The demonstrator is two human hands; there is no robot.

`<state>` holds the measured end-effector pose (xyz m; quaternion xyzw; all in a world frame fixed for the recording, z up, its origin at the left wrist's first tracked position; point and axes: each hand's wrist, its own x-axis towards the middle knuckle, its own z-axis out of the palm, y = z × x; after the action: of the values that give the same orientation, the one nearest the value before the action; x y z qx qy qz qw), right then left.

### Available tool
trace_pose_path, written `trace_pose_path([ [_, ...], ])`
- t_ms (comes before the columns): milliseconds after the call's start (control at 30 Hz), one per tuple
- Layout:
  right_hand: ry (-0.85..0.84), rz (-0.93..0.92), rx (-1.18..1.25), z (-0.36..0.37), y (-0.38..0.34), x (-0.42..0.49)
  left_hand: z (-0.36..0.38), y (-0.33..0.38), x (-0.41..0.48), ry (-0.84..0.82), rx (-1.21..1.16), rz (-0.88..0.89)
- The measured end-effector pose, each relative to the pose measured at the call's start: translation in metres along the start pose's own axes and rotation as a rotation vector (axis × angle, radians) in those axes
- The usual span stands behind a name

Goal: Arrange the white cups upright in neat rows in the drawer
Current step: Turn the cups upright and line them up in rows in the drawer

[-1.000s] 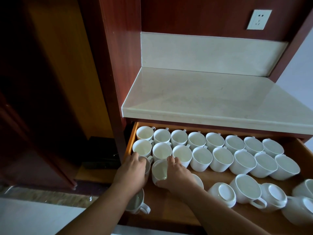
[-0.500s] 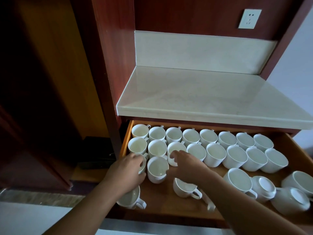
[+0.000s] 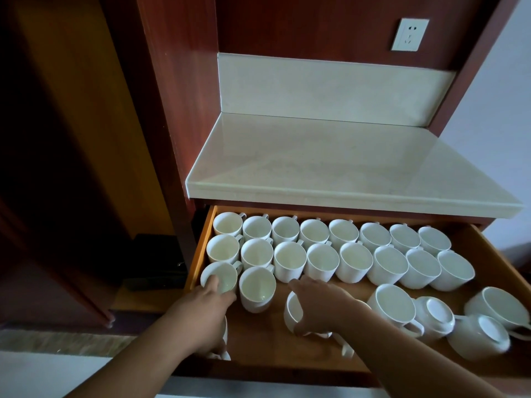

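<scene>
White cups [image 3: 290, 258] — glazed ceramic by the look, smooth, glossy, soft sheen on the rims. Drawer [image 3: 258, 334]: honey-toned wood, satin finish, faint grain. Bench [image 3: 330, 156] pale polished stone or stone-look, lightly veined, reflective; backsplash [image 3: 330, 87] of the same material, duller. Cabinet panel [image 3: 178, 81] — reddish wood veneer, semi-gloss. Socket plate [image 3: 409, 34]: smooth white plastic.
</scene>
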<state>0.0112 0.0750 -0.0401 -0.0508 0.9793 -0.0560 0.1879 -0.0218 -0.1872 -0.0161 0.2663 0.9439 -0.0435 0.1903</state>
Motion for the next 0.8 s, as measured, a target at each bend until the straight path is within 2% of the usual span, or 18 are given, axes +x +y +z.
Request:
trace_pose_path([
  [400,-0.007,0.058,-0.013,-0.005,0.002,-0.003,-0.001,0.004,-0.01,0.073,-0.041,0.05],
  [800,0.0,-0.02,-0.047,-0.01,0.021,-0.002,0.002,0.03,-0.002,0.061,-0.184,0.014],
])
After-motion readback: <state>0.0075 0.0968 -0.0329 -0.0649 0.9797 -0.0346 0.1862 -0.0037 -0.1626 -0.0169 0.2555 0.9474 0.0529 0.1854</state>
